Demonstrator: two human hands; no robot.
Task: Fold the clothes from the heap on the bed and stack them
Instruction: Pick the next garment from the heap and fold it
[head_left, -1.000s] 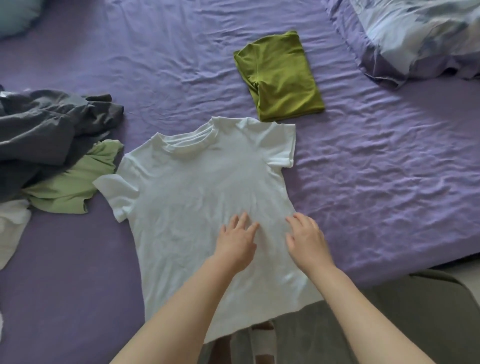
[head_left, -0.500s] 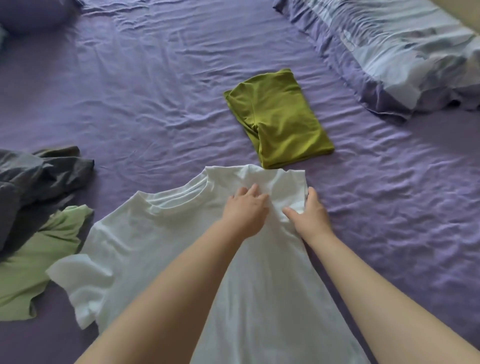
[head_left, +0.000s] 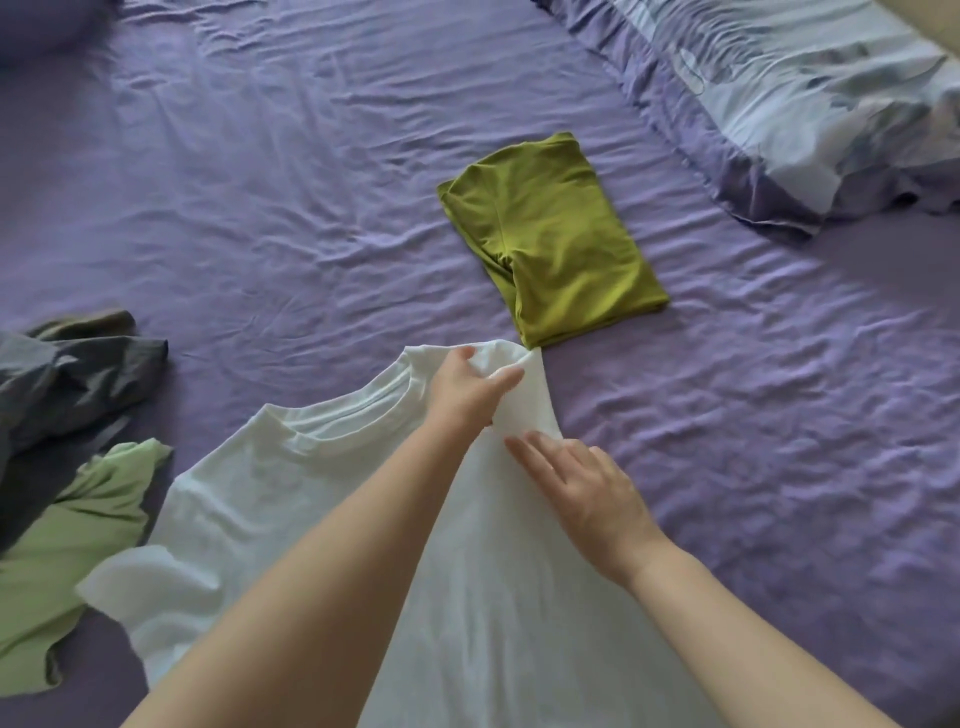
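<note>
White T-shirt held at the shoulder, sleeve turned in.

The right shoulder of the white T-shirt (head_left: 322, 519) was pinched by the left hand (head_left: 467, 392), while the right hand (head_left: 582, 488) was laid flat on it, fingers straight. The shirt was spread on the purple sheet (head_left: 311, 182). Just beyond it a folded olive garment (head_left: 556, 239) was seen; to the left, a grey garment (head_left: 67, 384) and a light green garment (head_left: 67, 545) were heaped. A pillow (head_left: 779, 88) was seen at top right.

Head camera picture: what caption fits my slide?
Left hand folds the white T-shirt's sleeve inward, right hand flat.
</note>
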